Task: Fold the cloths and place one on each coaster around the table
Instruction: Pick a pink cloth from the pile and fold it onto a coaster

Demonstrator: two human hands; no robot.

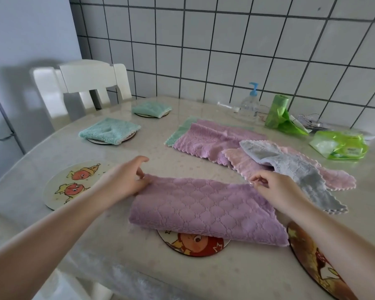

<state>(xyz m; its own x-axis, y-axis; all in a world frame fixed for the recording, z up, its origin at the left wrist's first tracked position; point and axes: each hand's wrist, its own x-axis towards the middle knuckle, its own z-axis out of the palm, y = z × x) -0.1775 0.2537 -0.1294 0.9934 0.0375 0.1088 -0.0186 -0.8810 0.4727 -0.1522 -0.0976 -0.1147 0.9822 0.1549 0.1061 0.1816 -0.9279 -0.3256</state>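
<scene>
A purple quilted cloth [206,210] lies folded over in front of me, its near edge covering part of a round cartoon coaster [195,245]. My left hand [126,180] pinches the cloth's far left corner. My right hand [273,187] pinches its far right corner. Two folded teal cloths [109,131] [151,109] rest on coasters at the far left. A bare pale coaster [74,182] lies at the left and a dark coaster [310,254] at the near right. Unfolded purple [208,141], pink [243,161] and grey [301,169] cloths are piled behind.
A pump bottle [250,105], a green bag roll [277,113] and a green packet [338,146] stand near the tiled wall. A white chair [91,83] stands at the table's far left. The glossy table [160,161] edge runs close to me.
</scene>
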